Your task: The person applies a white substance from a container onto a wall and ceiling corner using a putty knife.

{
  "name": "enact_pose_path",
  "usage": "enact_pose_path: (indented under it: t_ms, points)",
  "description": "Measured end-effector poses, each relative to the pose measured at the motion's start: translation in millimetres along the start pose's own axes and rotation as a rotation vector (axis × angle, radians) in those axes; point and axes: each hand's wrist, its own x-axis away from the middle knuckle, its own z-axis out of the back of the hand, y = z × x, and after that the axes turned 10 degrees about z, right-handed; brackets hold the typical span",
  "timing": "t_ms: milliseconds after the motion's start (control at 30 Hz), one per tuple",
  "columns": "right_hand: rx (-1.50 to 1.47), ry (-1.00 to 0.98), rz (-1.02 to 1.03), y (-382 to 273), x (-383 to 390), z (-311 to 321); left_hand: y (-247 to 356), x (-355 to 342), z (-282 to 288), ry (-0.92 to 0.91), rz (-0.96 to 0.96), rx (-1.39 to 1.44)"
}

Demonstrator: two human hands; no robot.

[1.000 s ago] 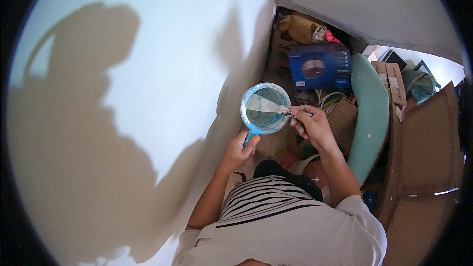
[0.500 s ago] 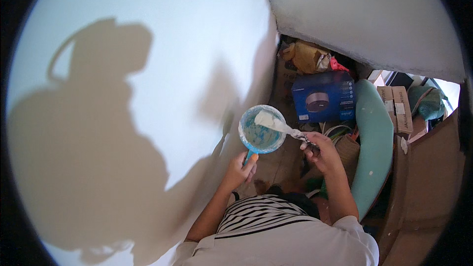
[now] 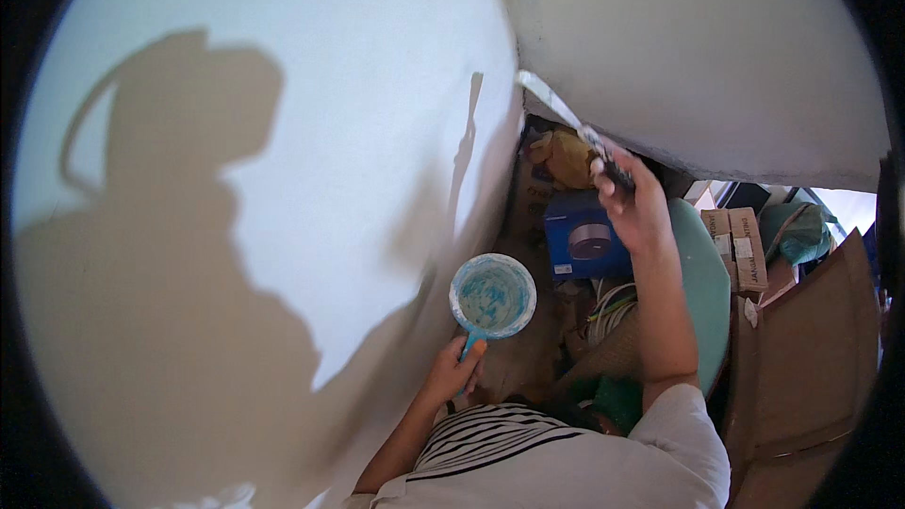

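My left hand [image 3: 452, 372] grips the handle of a light blue dipper [image 3: 492, 296], held mouth up beside the white wall. White paste coats the dipper's rim, and streaks of it line the inside. Farther out, my right hand [image 3: 637, 196] is wrapped round the dark handle of a putty knife [image 3: 554, 102]. Its blade, whitened with paste, points up and left to the corner where the white wall [image 3: 368, 160] meets a slanting grey-white surface [image 3: 679, 47]. I cannot tell whether the blade tip touches the corner.
Below the slanting surface lie a blue box [image 3: 584, 236], crumpled yellowish wrapping [image 3: 570, 158] and coiled cables [image 3: 611, 313]. A long pale green padded piece [image 3: 707, 292] stands right of my forearm. Beyond are a brown carton [image 3: 747, 250] and a large brown panel [image 3: 806, 358].
My right hand has lifted the putty knife out of the dipper and carried it up and away toward the corner. The dipper sits slightly lower in view, still in my left hand.
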Motion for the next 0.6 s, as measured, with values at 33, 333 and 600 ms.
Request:
enact_pose_path:
  t_ms: [33,333,600]
  points:
    - [-0.014,0.009,0.007,-3,-12,-6,-2,0,0,0.004,0.011,0.014]
    - [-0.084,-0.082,0.043,-43,-113,-40,-1,2,3,0.0,0.01,0.024]
    - [-0.183,-0.06,0.006,-56,-158,-55,2,2,6,-0.06,0.006,0.049]
